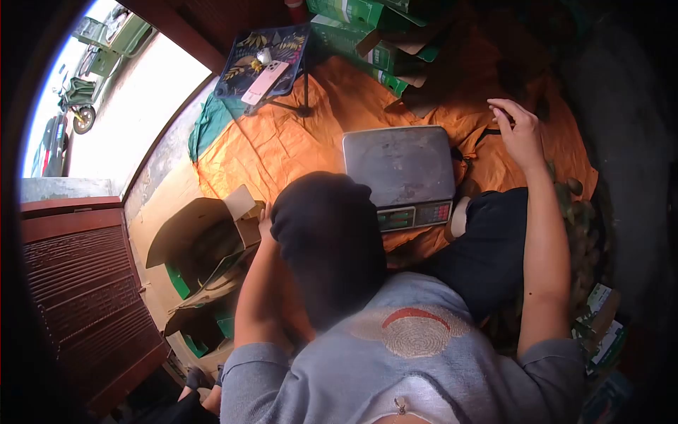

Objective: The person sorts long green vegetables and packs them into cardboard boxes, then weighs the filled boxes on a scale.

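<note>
Right hand (519, 127), fingers loosely parted, over a crinkled orange sheet (268, 155); left of it, a square silver-topped scale (399, 166). Left hand (265, 222), grip too hidden to tell, beside an open brown cardboard box (240, 201).

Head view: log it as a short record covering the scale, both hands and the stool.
Scale: on the orange sheet, keypad toward the person
Left hand: beside an open cardboard box, partly hidden behind the left knee; contact unclear
Right hand: apart from the scale, fingers bent, no object visible in it
Stool: beyond the scale, to its left; pink phone on top
</note>
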The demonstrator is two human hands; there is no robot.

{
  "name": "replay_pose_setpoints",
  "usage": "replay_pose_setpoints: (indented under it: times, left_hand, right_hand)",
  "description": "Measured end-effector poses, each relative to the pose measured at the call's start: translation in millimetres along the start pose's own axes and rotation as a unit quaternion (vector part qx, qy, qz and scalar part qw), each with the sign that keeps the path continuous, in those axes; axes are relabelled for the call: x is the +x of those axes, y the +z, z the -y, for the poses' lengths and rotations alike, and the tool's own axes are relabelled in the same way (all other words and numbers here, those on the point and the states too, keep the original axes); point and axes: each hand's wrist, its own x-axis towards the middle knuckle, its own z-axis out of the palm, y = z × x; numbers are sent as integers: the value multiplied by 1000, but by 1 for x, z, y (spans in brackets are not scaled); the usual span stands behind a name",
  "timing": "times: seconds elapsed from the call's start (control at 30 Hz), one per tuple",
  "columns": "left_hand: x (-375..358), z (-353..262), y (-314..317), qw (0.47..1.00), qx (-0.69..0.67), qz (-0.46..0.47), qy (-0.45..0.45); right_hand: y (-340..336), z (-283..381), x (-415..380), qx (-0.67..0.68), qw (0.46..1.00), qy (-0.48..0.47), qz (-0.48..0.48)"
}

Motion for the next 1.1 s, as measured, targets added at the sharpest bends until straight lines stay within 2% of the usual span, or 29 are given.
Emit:
replay_pose_setpoints:
  times: [0.1,0.23,0.43,0.57,0.63,0.7,0.8,0.87,0.97,1.1]
  left_hand:
    - [4,2,14,993,107,-13,-41]
    - [10,3,25,988,124,-37,-89]
    - [22,18,38,981,121,-67,-134]
    - [21,26,35,977,121,-88,-153]
    - [19,31,37,975,119,-98,-160]
    - [18,37,38,973,120,-107,-167]
    - [14,46,38,968,124,-126,-178]
    - [12,51,38,964,129,-140,-186]
    - [9,59,38,956,141,-164,-198]
    - [1,74,35,942,164,-205,-211]
  right_hand:
    - [-3,20,5,35,999,17,2]
    - [7,36,15,43,998,-42,-11]
    - [24,46,25,54,996,-66,9]
    - [19,38,63,231,970,68,-35]
    - [2,35,109,338,937,61,-68]
    - [-17,47,165,383,915,67,-105]
    - [-26,46,252,514,840,142,-102]
    - [-24,65,288,497,839,179,-129]
    - [-9,59,328,486,852,169,-90]
    - [-5,87,335,511,831,192,-108]
